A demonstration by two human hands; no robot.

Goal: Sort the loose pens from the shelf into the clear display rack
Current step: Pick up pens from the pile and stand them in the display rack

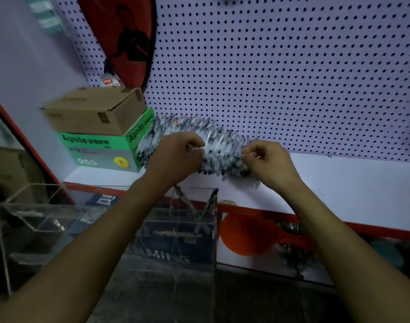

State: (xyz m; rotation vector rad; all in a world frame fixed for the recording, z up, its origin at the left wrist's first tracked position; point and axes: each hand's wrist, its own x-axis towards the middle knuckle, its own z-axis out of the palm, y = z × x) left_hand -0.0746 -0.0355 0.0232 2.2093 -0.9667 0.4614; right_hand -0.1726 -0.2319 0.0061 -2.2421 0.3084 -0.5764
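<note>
A big pile of pens [213, 145] lies on the white shelf [339, 183], right up against the wall with the little holes [269, 66]. The pens are see-through with dark tips, and they are a bit blurry, so single ones are hard to pick out.

Both arms reach out to the pile. The left hand [176, 157] is on the left part of the pile with its fingers curled, and its fingertips seem to pinch a pen. The right hand [266, 162] is at the right end of the pile, and its curled fingers also seem to pinch a pen. A ring shows on one finger of that hand.

The clear display rack [180, 229] stands lower down, in front of the shelf and under the arms. Two dark pens [209, 206] stick up out of it, leaning in its right part.

To the left of the pile sits a green box [99, 148], touching the pens, and a brown cardboard box [94, 110] lies on top of it. A red and black bag [122, 38] hangs on the wall above the boxes
</note>
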